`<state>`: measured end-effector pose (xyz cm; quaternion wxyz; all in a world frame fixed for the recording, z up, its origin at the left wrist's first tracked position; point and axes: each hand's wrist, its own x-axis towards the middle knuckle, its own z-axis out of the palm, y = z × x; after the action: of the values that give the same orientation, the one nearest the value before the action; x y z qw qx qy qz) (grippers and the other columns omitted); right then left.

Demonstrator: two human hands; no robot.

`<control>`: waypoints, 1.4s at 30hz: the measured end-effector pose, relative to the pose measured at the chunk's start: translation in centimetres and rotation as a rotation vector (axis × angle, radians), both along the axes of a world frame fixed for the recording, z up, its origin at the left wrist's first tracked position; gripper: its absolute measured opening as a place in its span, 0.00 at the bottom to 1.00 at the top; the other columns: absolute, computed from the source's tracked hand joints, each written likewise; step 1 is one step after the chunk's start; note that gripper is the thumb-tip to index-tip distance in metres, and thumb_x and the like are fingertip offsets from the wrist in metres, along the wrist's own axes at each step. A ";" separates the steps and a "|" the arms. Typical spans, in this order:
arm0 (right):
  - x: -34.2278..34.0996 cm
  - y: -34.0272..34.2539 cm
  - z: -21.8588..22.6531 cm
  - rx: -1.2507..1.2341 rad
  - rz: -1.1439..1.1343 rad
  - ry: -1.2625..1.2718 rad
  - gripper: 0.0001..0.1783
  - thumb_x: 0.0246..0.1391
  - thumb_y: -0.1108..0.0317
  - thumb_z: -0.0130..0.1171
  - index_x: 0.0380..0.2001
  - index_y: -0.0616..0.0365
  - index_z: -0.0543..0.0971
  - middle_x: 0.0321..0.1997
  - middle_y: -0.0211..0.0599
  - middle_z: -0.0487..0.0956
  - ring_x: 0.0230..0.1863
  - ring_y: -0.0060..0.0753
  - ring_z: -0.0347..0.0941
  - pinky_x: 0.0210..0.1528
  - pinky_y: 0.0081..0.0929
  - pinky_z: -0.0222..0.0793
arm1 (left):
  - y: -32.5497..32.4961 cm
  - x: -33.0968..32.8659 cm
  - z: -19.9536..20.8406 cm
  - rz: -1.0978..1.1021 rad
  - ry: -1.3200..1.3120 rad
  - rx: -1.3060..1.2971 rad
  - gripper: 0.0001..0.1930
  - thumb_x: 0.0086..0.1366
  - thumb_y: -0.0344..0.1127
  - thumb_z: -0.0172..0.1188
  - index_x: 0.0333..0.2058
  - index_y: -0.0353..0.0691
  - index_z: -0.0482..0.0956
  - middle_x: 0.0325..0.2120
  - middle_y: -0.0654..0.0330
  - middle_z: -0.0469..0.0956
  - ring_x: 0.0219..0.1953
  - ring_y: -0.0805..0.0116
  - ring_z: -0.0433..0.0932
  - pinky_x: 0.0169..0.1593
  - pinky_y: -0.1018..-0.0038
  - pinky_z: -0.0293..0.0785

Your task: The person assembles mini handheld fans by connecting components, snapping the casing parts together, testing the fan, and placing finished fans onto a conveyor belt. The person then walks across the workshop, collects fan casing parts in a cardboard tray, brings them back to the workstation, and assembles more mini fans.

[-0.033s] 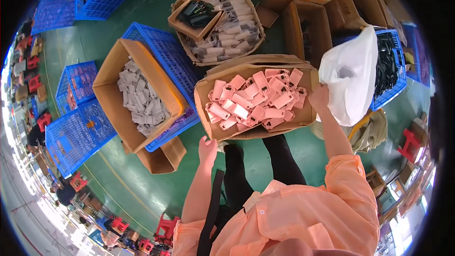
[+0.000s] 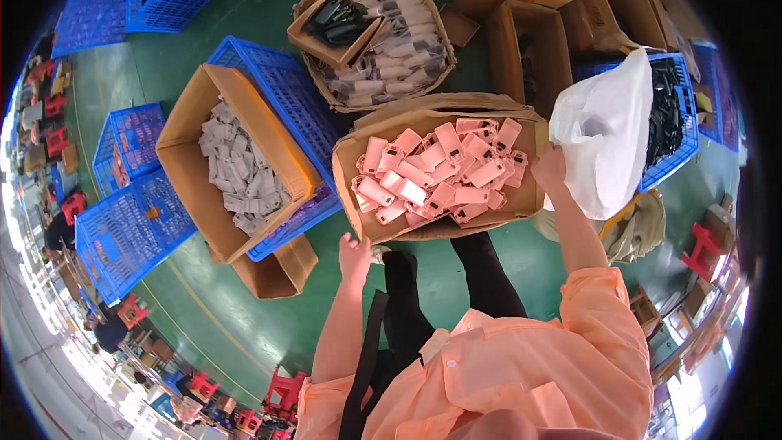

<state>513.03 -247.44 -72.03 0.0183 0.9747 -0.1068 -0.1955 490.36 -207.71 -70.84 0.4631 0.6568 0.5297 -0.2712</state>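
Note:
In front of me a cardboard box (image 2: 440, 232) holds a loose heap of pink plastic housings (image 2: 444, 167), some with small dark openings. My left hand (image 2: 354, 258) is at the box's near left corner, its fingers curled against the cardboard. On the opposite side, my right hand (image 2: 550, 167) grips the right edge, with the fingertips partly hidden by the wall. Neither hand touches the pink parts. A white plastic bag (image 2: 599, 143) hangs just right of my right hand, draped over a blue crate of black parts (image 2: 664, 110).
To the left, a tilted carton (image 2: 183, 134) of light grey parts (image 2: 236, 167) leans on a blue crate (image 2: 281, 90). Beyond my box stands a round-cornered carton (image 2: 448, 49) of bagged pale parts. More cartons (image 2: 529, 20) stand far right. My legs (image 2: 489, 277) are close to the box.

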 end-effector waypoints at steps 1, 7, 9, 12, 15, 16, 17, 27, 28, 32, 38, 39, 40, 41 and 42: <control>-0.2 -0.6 -0.3 0.036 -0.001 0.008 0.12 0.44 0.71 0.57 0.34 0.66 0.75 0.40 0.55 0.73 0.42 0.58 0.72 0.43 0.46 0.69 | 0.0 0.5 -0.5 0.015 0.030 0.031 0.35 0.58 0.42 0.61 0.58 0.29 0.58 0.51 0.40 0.68 0.50 0.57 0.73 0.49 0.69 0.70; -3.0 0.0 -1.2 -0.042 0.125 0.229 0.11 0.43 0.67 0.57 0.28 0.63 0.79 0.33 0.54 0.79 0.37 0.57 0.76 0.40 0.46 0.73 | 1.6 -3.5 -7.0 -0.031 -0.114 0.080 0.34 0.56 0.42 0.61 0.56 0.28 0.61 0.47 0.43 0.72 0.50 0.53 0.72 0.52 0.66 0.67; -4.4 -0.4 -1.0 -0.109 0.083 0.281 0.11 0.44 0.66 0.57 0.29 0.64 0.78 0.34 0.54 0.79 0.38 0.56 0.76 0.40 0.45 0.73 | 0.2 -1.8 -6.3 0.020 -0.115 -0.008 0.27 0.58 0.41 0.59 0.51 0.29 0.66 0.42 0.48 0.75 0.45 0.55 0.75 0.48 0.66 0.69; -5.0 -0.5 -0.9 -0.195 0.062 0.335 0.12 0.45 0.65 0.56 0.30 0.63 0.79 0.34 0.53 0.79 0.38 0.54 0.77 0.40 0.44 0.74 | 0.5 -2.7 -7.1 -0.012 -0.168 -0.039 0.16 0.62 0.36 0.54 0.45 0.31 0.71 0.37 0.50 0.77 0.41 0.57 0.76 0.43 0.66 0.70; -5.4 -1.2 -0.8 -0.250 0.020 0.307 0.13 0.47 0.63 0.56 0.30 0.62 0.80 0.33 0.52 0.79 0.37 0.52 0.77 0.39 0.44 0.74 | 0.6 -2.4 -7.2 0.040 -0.157 -0.034 0.15 0.63 0.34 0.52 0.45 0.31 0.72 0.37 0.50 0.77 0.40 0.57 0.77 0.43 0.66 0.70; -5.5 -1.2 -0.6 -0.245 -0.018 0.273 0.13 0.47 0.62 0.56 0.30 0.60 0.81 0.32 0.52 0.79 0.36 0.51 0.78 0.39 0.43 0.74 | 0.7 -2.7 -7.2 0.078 -0.160 -0.048 0.13 0.64 0.32 0.50 0.44 0.32 0.72 0.36 0.50 0.77 0.40 0.58 0.77 0.44 0.66 0.69; -5.8 -1.4 -0.7 -0.245 -0.014 0.275 0.13 0.47 0.62 0.56 0.30 0.60 0.81 0.32 0.52 0.79 0.36 0.51 0.78 0.39 0.43 0.74 | 1.1 -3.2 -7.6 0.081 -0.157 -0.047 0.13 0.64 0.32 0.50 0.44 0.32 0.72 0.36 0.50 0.77 0.40 0.58 0.77 0.44 0.66 0.69; -4.8 -4.1 -5.0 0.068 -0.287 -0.086 0.25 0.50 0.51 0.57 0.34 0.67 0.79 0.31 0.59 0.77 0.34 0.60 0.74 0.39 0.47 0.67 | 1.5 -1.8 -6.2 0.339 -0.072 -0.409 0.17 0.66 0.30 0.42 0.54 0.39 0.62 0.48 0.54 0.70 0.45 0.58 0.76 0.37 0.64 0.83; -4.6 -3.7 -5.2 0.126 -0.267 0.007 0.25 0.52 0.50 0.55 0.34 0.68 0.78 0.31 0.60 0.77 0.35 0.62 0.73 0.39 0.47 0.67 | 1.7 -1.6 -6.0 0.356 -0.047 -0.455 0.19 0.65 0.28 0.42 0.55 0.40 0.59 0.51 0.54 0.67 0.48 0.56 0.75 0.40 0.61 0.82; -4.7 -2.6 -3.9 0.100 -0.194 -0.075 0.24 0.55 0.52 0.53 0.34 0.67 0.77 0.34 0.62 0.76 0.37 0.63 0.73 0.39 0.46 0.67 | 1.6 -2.5 -5.8 0.399 -0.048 -0.505 0.20 0.66 0.28 0.42 0.56 0.42 0.57 0.53 0.55 0.66 0.49 0.55 0.74 0.40 0.61 0.82; -7.0 2.0 3.9 0.273 -0.301 -0.133 0.23 0.58 0.53 0.51 0.34 0.67 0.77 0.31 0.60 0.77 0.35 0.62 0.72 0.37 0.46 0.65 | 3.0 -7.3 -1.9 0.505 -0.141 -0.474 0.17 0.64 0.28 0.47 0.52 0.38 0.64 0.44 0.57 0.73 0.44 0.60 0.77 0.41 0.62 0.81; -7.4 3.2 5.1 0.360 -0.309 -0.136 0.21 0.57 0.54 0.52 0.33 0.66 0.77 0.27 0.57 0.76 0.31 0.56 0.73 0.34 0.44 0.66 | 3.8 -8.3 -0.9 0.420 -0.041 -0.412 0.17 0.64 0.28 0.47 0.52 0.39 0.64 0.44 0.57 0.73 0.45 0.59 0.76 0.42 0.59 0.80; -7.9 3.9 6.4 0.441 -0.319 -0.143 0.20 0.57 0.55 0.53 0.33 0.66 0.77 0.24 0.55 0.75 0.26 0.51 0.73 0.31 0.41 0.66 | 4.3 -8.9 0.7 0.330 0.057 -0.356 0.17 0.63 0.28 0.47 0.52 0.39 0.65 0.44 0.58 0.73 0.46 0.57 0.76 0.44 0.57 0.79; -8.8 3.8 7.1 0.393 -0.311 -0.065 0.20 0.56 0.54 0.55 0.33 0.64 0.78 0.19 0.50 0.73 0.21 0.41 0.68 0.26 0.38 0.63 | 4.2 -8.6 3.0 0.266 0.077 -0.322 0.17 0.64 0.28 0.46 0.52 0.42 0.66 0.43 0.59 0.73 0.44 0.58 0.76 0.42 0.56 0.79; -9.6 5.2 7.4 0.384 -0.284 0.024 0.20 0.55 0.53 0.56 0.33 0.63 0.78 0.15 0.45 0.71 0.17 0.32 0.64 0.22 0.35 0.60 | 6.0 -14.3 1.9 0.452 0.053 -0.360 0.16 0.64 0.28 0.46 0.51 0.43 0.66 0.42 0.59 0.73 0.42 0.59 0.77 0.42 0.56 0.79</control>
<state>503.46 -242.20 -64.58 -0.1938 0.9331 -0.2036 -0.2244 476.08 -201.69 -68.93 0.6069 0.4223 0.6178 -0.2676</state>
